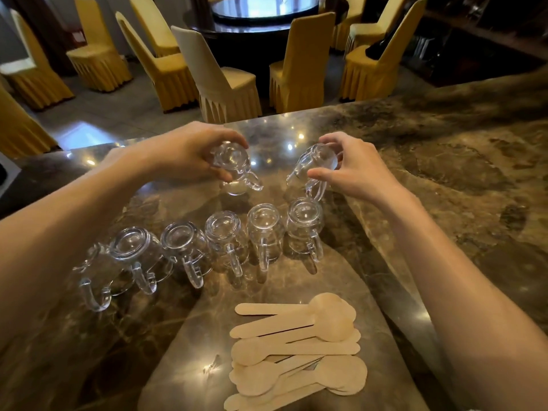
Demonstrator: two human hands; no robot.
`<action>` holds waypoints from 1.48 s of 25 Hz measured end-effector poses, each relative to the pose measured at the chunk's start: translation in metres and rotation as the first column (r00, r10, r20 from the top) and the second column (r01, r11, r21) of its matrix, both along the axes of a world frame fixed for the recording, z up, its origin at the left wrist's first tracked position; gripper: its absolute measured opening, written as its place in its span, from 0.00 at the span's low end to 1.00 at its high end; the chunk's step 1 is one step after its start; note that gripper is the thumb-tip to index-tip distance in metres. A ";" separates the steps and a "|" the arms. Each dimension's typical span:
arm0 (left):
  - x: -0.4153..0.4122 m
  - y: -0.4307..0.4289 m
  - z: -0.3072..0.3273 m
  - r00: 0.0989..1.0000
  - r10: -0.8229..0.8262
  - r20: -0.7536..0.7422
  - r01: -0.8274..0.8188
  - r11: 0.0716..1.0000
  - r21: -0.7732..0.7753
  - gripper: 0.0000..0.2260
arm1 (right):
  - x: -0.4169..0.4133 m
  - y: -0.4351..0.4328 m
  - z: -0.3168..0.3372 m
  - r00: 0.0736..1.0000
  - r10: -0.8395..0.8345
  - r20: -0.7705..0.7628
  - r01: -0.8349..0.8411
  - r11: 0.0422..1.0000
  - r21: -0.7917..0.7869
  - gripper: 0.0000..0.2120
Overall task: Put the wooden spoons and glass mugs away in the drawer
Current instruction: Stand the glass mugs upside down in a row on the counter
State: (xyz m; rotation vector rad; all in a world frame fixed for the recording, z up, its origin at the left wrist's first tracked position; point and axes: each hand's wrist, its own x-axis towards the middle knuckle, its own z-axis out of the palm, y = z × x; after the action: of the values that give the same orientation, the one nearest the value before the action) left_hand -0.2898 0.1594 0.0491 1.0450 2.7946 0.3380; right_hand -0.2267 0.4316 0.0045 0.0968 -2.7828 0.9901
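- The brown marble counter (444, 179) fills the lower half of the view and carries all the glassware and spoons.
- Beyond its far edge, yellow-covered chairs (299, 72) stand around a dark round table (252, 28).
- The left hand (189, 152) reaches in from the left. Its fingers and thumb are curled round a tilted glass mug (234, 164), which is held just above the counter with its handle pointing toward the camera.
- The right hand (361, 170) reaches in from the right. It pinches a second tilted mug (314, 164) between thumb and fingertips. This mug also sits just over the counter, near the first but apart from it.
- A row of glass mugs (225, 235) stands on the counter nearer the camera than both hands. They are upside down with handles toward the camera, and the leftmost one is hard to read.
- A loose pile of flat wooden spoons (296, 351) lies on the counter nearest the camera, below the right end of the row. The spoons overlap, with some bowls to the right and some to the left.
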 end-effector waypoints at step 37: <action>0.049 0.165 0.007 0.833 -0.551 0.056 0.540 0.784 -0.306 0.29 | 0.062 0.063 0.012 0.988 -0.062 0.141 0.014 0.949 0.316 0.31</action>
State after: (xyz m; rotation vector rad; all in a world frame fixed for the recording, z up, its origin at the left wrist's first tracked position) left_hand -0.2404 0.3247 0.0564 1.7010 2.3039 -0.1898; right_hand -0.1651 0.4947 0.0166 0.0119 -3.0453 0.5570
